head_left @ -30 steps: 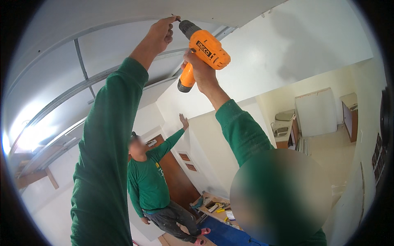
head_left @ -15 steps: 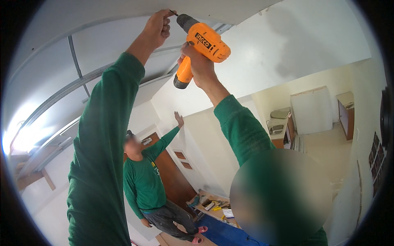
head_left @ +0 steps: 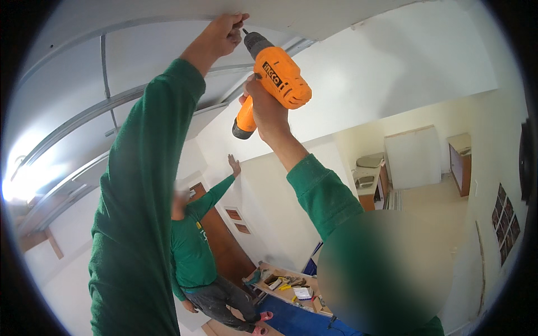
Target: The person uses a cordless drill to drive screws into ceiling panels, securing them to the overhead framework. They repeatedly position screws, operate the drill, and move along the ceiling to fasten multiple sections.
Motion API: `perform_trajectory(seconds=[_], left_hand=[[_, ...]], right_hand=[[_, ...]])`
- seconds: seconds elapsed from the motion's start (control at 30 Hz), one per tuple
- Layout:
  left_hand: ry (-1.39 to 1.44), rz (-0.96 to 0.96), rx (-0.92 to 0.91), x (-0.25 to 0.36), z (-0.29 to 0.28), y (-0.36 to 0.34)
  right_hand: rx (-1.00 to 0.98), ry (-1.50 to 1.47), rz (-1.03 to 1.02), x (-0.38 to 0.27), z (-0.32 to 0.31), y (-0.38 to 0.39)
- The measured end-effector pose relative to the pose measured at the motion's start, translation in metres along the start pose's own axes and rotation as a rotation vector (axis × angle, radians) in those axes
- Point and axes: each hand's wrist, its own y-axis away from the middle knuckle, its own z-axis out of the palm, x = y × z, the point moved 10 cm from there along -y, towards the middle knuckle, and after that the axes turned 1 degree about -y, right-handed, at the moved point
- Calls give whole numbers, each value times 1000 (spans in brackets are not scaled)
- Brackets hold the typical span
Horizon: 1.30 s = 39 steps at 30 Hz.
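My right hand point(head_left: 268, 109) grips the handle of an orange cordless drill point(head_left: 276, 75), raised overhead with its black chuck and bit pointing up at the white ceiling board point(head_left: 314, 17). My left hand point(head_left: 221, 35) is closed right beside the bit tip, its fingers pinched against the board's underside; whatever small thing they pinch is too tiny to make out. Both my arms wear green sleeves.
Grey metal ceiling rails point(head_left: 84, 117) run overhead at left. Another person in a green shirt point(head_left: 193, 252) stands below, one hand point(head_left: 234, 165) pressed up against the board. A low table with tools point(head_left: 288, 288) stands on the floor, with cabinets point(head_left: 370, 179) and a white panel point(head_left: 414, 157) beyond.
The drill and both my hands have shifted slightly left and upward in view, the bit tip staying at my left fingers under the board. The other person keeps an arm raised.
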Motion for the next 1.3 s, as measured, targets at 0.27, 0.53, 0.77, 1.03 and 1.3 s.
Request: perform_trajectory(seconds=[0.27, 0.53, 0.77, 1.03, 1.3], left_hand=[[-37, -51, 24, 3, 1, 0], [-198, -43, 29, -2, -2, 1], [-115, -4, 24, -8, 1, -11], [-68, -66, 17, -8, -1, -17], [-47, -29, 48, -3, 5, -12]], right_hand=[[-74, -33, -32, -30, -8, -12], [-88, -33, 61, -14, -5, -24], [-70, -55, 19, -17, -11, -25], [-52, -101, 51, -5, -12, -32], [-95, -140, 19, -6, -7, -36]])
